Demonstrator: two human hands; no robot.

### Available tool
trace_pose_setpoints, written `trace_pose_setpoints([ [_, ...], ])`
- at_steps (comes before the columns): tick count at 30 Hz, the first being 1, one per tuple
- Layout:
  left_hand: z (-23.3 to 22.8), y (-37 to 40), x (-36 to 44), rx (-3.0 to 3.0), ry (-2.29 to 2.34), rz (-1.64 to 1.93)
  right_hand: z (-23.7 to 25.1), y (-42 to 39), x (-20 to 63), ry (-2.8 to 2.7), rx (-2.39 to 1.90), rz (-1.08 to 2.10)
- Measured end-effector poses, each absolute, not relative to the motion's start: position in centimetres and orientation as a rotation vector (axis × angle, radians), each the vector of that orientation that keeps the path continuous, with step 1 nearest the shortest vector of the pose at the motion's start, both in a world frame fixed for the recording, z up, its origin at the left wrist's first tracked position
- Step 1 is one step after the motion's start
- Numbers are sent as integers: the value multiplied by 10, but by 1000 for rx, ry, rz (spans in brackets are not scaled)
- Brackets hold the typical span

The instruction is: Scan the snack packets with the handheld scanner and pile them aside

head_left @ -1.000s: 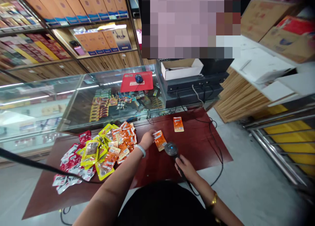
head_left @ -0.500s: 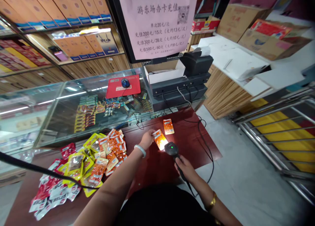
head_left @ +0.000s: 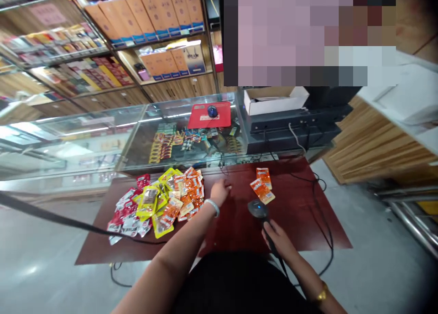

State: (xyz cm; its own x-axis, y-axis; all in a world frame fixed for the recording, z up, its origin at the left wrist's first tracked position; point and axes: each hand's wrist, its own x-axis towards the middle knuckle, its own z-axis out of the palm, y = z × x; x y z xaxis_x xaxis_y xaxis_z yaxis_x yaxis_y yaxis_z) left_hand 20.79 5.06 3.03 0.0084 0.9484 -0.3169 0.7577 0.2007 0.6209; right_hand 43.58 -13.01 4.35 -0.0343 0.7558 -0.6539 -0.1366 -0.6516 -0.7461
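Your right hand [head_left: 278, 238] is nearest you, over the near right part of the dark red rectangular tabletop [head_left: 301, 232], fingers closed around the grip of the black handheld barcode scanner [head_left: 259, 210]. Its head points away from you toward the far edge, and its black cable [head_left: 328, 241] loops off the right edge.

Your left hand [head_left: 220, 191], with a pale bangle at the wrist, hangs over the middle of the tabletop with fingers loosely spread and nothing in them. It is between the two groups of goods, nearer the heap on the left.

Just beyond the scanner head, toward the far right corner, lie two small orange foil snack packets [head_left: 263, 187], overlapping and flat on the surface, free of both hands. Judged from their separate position, these are the items already scanned.

Toward the far left corner sits the mixed heap of red, yellow and orange snack packets [head_left: 159, 204], many deep and overlapping. By appearance this is the unprocessed stock, so the work looks to be at an early stage: two pieces set aside, the bulk outstanding.

Beyond the far edge stands the glass display counter [head_left: 102, 140], carrying a red mouse mat [head_left: 210, 115] with a dark mouse, and a black till unit [head_left: 294, 127] with an open white cardboard box [head_left: 275, 99] on top.
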Motion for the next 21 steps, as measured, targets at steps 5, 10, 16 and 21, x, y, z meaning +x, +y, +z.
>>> trace_pose_setpoints([
  [5, 58, 33, 108, 1738, 2296, 64, 53, -119, 402, -820, -1539, 1817],
  [10, 65, 39, 50, 1775, 2281, -149, 60, -117, 371, -962, -1511, 1850],
  [16, 59, 46, 31, 2048, 2192, -300, 62, -124, 350, -1028, -1503, 1801],
  [21, 58, 51, 26, 2030, 2156, -288, 64, -132, 346, -1008, -1511, 1760],
])
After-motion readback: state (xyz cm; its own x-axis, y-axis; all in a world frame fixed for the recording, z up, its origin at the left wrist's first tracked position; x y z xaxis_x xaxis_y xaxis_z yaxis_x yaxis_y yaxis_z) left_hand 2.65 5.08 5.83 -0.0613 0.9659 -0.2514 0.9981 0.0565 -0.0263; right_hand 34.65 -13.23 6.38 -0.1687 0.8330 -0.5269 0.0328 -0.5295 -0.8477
